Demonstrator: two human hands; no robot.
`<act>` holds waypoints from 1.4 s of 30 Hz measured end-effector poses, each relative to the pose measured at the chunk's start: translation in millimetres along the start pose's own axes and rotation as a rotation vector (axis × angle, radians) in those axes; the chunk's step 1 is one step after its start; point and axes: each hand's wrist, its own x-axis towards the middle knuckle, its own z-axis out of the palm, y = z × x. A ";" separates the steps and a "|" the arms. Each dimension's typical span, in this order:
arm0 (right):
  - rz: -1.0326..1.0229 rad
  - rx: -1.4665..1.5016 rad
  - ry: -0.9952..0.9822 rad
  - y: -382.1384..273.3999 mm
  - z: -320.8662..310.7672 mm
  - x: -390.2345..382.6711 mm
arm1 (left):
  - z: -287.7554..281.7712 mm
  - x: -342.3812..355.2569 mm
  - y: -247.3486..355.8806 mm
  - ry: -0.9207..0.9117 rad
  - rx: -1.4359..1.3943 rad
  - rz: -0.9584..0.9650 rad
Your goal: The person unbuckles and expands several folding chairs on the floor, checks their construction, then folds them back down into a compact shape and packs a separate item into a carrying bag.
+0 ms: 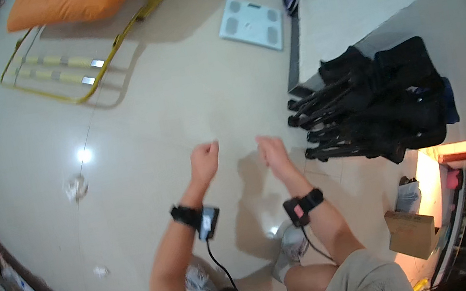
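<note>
My left hand (205,161) is held out in front of me above the tiled floor, its fingers curled into a loose fist with nothing seen in them. A little to the right, my right hand (273,152) is curled up in the same way, and nothing shows in it either. A gap of bare floor lies between the two. A small box on a black strap (197,219) sits at my left wrist, and a similar strapped box (303,206) is on my right wrist. From each box a dark cable runs back toward my body.
Folded black chairs (375,105) lean against the wall on the right. A white bathroom scale (251,24) lies beyond my hands. A yellow-framed lounger (78,98) with an orange cushion (74,4) stands far left. Crumpled white scraps (75,188) lie left; a cardboard box (412,233) sits near right.
</note>
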 end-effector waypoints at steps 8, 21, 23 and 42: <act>0.372 0.120 -0.016 -152.2 1.0 28.0 | -24.8 -0.5 97.4 -0.172 -0.154 -0.255; 0.629 0.267 -0.053 -511.6 143.4 -72.7 | -248.4 -7.7 458.4 -0.221 -0.296 -0.580; 0.611 0.367 -0.017 -598.9 141.7 -72.8 | -282.8 4.6 542.8 -0.255 -0.366 -0.641; 0.451 0.814 0.252 -1097.9 -58.0 246.2 | -224.8 432.3 1044.6 -0.159 -0.465 -0.557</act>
